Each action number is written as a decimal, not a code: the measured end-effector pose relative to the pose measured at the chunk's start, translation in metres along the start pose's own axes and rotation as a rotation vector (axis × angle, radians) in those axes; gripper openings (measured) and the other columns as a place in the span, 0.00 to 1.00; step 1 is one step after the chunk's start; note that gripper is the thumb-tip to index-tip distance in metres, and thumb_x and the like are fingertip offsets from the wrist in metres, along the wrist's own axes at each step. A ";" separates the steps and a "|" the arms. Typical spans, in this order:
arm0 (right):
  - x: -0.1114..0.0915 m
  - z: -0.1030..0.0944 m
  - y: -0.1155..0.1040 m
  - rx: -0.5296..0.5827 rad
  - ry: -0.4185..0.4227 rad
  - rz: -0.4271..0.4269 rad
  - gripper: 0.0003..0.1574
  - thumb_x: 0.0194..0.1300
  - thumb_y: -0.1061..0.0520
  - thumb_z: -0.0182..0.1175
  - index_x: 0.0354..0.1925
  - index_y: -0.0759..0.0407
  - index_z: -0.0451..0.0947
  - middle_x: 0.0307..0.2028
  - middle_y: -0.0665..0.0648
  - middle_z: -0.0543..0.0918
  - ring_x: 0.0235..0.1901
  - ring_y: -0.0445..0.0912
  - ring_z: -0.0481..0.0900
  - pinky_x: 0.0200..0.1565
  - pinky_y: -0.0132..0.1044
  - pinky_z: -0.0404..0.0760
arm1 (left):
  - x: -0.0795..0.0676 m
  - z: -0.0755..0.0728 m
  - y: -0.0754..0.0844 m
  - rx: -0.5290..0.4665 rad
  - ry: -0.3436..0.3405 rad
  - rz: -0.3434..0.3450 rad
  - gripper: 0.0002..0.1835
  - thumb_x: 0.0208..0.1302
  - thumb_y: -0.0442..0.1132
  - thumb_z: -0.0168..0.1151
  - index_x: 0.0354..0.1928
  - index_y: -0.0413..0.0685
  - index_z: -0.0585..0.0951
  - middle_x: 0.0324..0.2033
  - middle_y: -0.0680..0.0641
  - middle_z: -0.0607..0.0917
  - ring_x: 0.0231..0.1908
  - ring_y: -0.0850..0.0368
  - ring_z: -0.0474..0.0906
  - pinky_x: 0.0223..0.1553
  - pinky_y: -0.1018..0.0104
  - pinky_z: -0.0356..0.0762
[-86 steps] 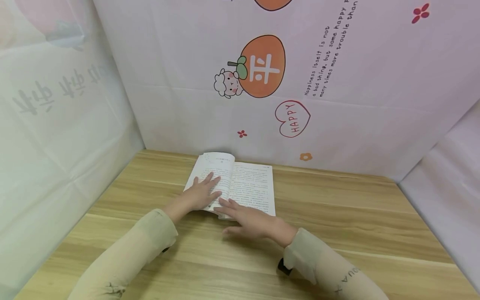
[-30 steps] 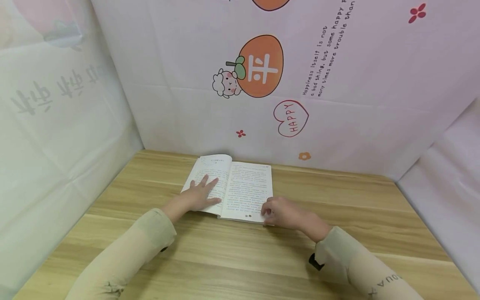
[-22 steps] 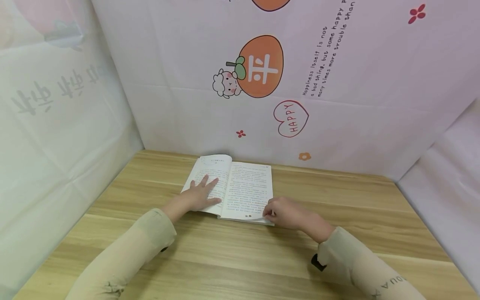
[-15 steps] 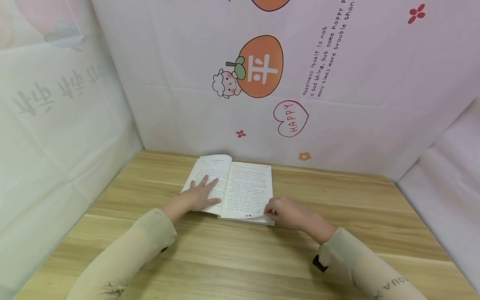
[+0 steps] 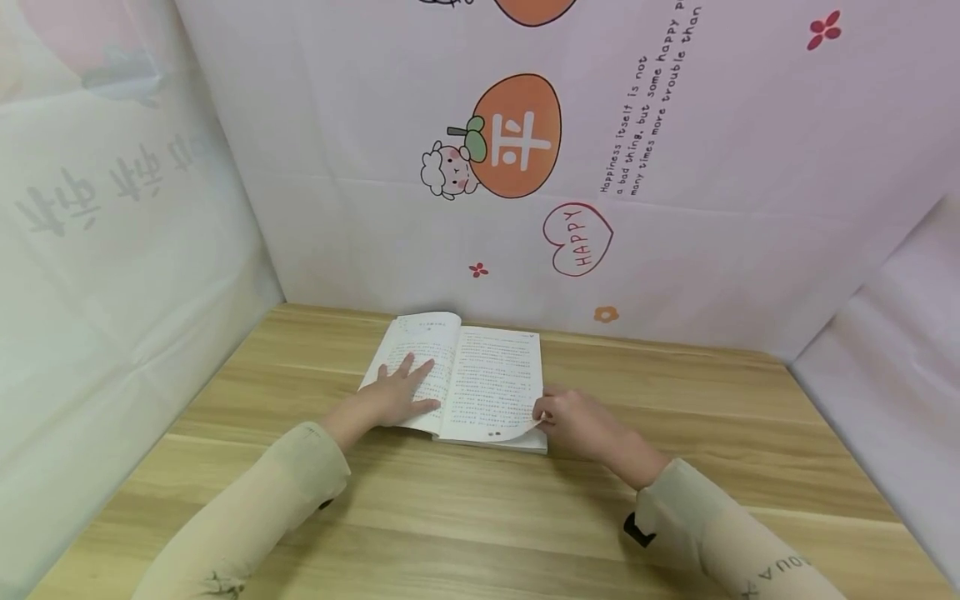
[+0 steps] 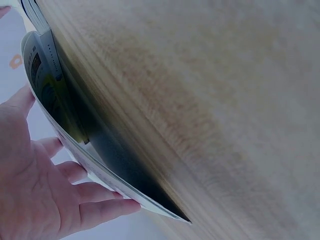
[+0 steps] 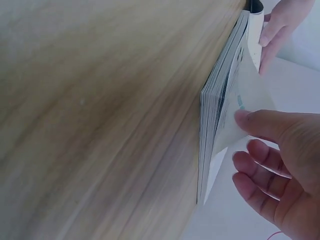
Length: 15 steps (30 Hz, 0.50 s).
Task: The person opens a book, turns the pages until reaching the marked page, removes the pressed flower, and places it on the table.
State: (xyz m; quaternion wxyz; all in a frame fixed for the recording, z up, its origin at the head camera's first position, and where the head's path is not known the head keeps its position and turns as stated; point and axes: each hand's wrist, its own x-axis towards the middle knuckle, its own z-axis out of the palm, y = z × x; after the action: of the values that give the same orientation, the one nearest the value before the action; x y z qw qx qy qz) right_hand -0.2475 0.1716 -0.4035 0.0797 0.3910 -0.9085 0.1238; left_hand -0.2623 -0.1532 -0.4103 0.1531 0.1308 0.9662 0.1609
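Note:
An open book (image 5: 495,375) lies on the wooden table, its pages covered in small print. My left hand (image 5: 393,396) rests with spread fingers on the left-hand page; in the left wrist view that side of the book bows up off the table beneath the left hand (image 6: 45,185). At the lower right corner my right hand (image 5: 581,421) pinches a page (image 5: 517,429), whose corner curls up from the stack below. The right wrist view has the thumb of the right hand (image 7: 285,155) on the lifted page (image 7: 245,95), with the other fingers curled behind.
Behind the book stands a white printed sheet (image 5: 712,250) as a back wall, close to the book's far edge. More white sheeting (image 5: 135,292) closes off the left side, and another sheet (image 5: 885,350) the right. Wooden tabletop (image 5: 450,517) extends in front.
My right hand has gone from the book's middle to its lower right corner, where it took hold of a page and raised it slightly. My left hand stays on the left page.

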 end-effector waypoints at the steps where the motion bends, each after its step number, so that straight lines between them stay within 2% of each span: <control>1: 0.000 0.001 0.000 0.006 0.004 0.018 0.06 0.58 0.66 0.75 0.32 0.60 0.87 0.34 0.52 0.83 0.30 0.41 0.81 0.31 0.28 0.80 | 0.000 0.000 0.000 0.000 0.002 -0.003 0.43 0.77 0.62 0.51 0.83 0.51 0.48 0.79 0.32 0.41 0.71 0.14 0.41 0.57 0.20 0.63; 7: 0.005 0.000 -0.001 0.085 0.017 0.093 0.02 0.63 0.62 0.73 0.34 0.58 0.87 0.28 0.46 0.83 0.26 0.35 0.76 0.29 0.28 0.77 | -0.001 0.000 0.001 0.006 0.001 -0.004 0.43 0.77 0.62 0.50 0.83 0.51 0.48 0.79 0.31 0.42 0.70 0.13 0.41 0.56 0.19 0.63; 15: 0.017 -0.003 -0.008 0.161 0.018 0.167 0.04 0.70 0.56 0.68 0.40 0.54 0.88 0.32 0.45 0.85 0.29 0.36 0.78 0.33 0.32 0.79 | 0.000 0.001 -0.001 0.009 -0.002 0.003 0.44 0.77 0.63 0.49 0.83 0.50 0.47 0.79 0.31 0.40 0.70 0.13 0.40 0.57 0.19 0.61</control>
State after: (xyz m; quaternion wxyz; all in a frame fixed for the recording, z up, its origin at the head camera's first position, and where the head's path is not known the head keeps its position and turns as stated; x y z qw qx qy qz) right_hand -0.2528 0.1552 -0.3951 0.0454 0.3179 -0.9243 0.2062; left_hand -0.2624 -0.1538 -0.4119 0.1530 0.1331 0.9666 0.1567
